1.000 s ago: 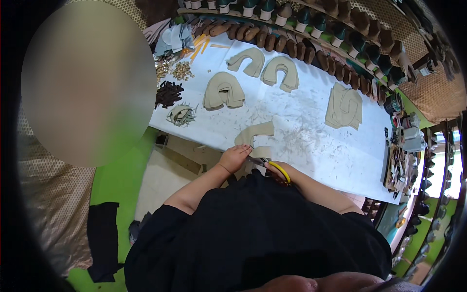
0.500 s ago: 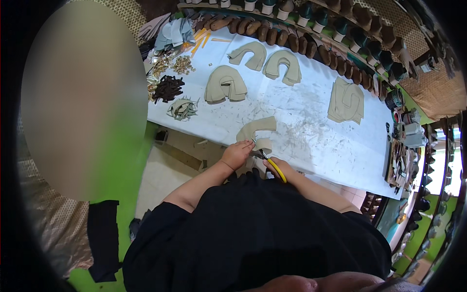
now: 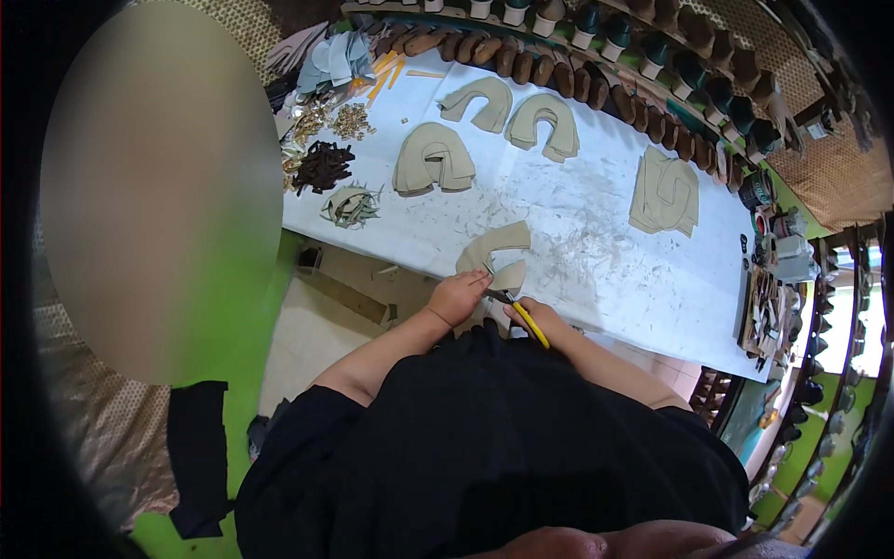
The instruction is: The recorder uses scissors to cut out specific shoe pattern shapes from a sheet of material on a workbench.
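Note:
A beige curved piece [image 3: 486,246], shaped like a U, lies at the front edge of the table. My left hand [image 3: 455,297] is closed on its near left side, fingertips pressed together at the inner curve. My right hand [image 3: 538,317] grips yellow-handled pliers [image 3: 530,324]. Their dark head points left, under or against the near edge of the piece beside my left fingers. My hand and the piece partly hide the jaws, so I cannot tell what they touch.
Stacks of similar beige pieces [image 3: 433,160] lie on the white-covered table [image 3: 577,252]. At its left are dark brown strips [image 3: 322,168], gold-coloured fittings [image 3: 354,121] and a beige bundle [image 3: 351,206]. Brown shoe forms [image 3: 523,67] line the back; tools [image 3: 765,312] crowd the right edge.
The piece has shifted and turned slightly under my left hand, so its right arm shows more. The pliers have tilted a little, their head now more hidden.

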A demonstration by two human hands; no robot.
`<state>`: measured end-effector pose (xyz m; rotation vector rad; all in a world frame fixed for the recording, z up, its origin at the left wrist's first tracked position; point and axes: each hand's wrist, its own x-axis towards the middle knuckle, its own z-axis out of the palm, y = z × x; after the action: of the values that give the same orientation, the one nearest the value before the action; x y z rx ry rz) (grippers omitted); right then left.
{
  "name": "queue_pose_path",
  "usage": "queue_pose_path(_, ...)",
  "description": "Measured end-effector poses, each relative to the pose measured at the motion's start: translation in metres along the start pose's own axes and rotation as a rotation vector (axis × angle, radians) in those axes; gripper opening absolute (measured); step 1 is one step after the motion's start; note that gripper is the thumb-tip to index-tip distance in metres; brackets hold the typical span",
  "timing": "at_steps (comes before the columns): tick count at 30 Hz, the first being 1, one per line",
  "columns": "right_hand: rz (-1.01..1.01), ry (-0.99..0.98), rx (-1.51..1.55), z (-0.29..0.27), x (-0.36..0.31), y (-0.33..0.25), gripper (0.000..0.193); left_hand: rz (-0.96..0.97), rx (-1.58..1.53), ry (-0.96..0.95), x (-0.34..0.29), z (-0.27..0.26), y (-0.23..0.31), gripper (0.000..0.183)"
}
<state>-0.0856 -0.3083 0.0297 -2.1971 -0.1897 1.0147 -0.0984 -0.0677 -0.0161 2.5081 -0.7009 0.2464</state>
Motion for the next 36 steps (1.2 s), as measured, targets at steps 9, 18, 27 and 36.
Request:
queue_pose_path(9,-0.008,0.037,0.003,0.004,0.001,-0.001,0.059,-0.126,-0.076,-0.017,0.007,-0.006,0.015,0.03)
queue_pose_path(18,0.03,-0.082,0.084,-0.011,0.002,-0.006,0.061,-0.096,-0.1,0.032,0.008,-0.011,0.018,0.032)
queue_pose_path(27,0.02,-0.112,0.091,-0.015,0.0,-0.011,0.066,0.111,0.041,-0.031,0.001,-0.019,-0.012,0.044)
queue_pose_path(36,-0.008,-0.048,0.061,-0.006,0.005,-0.001,0.065,-0.002,-0.078,-0.022,-0.002,-0.012,-0.01,0.037)
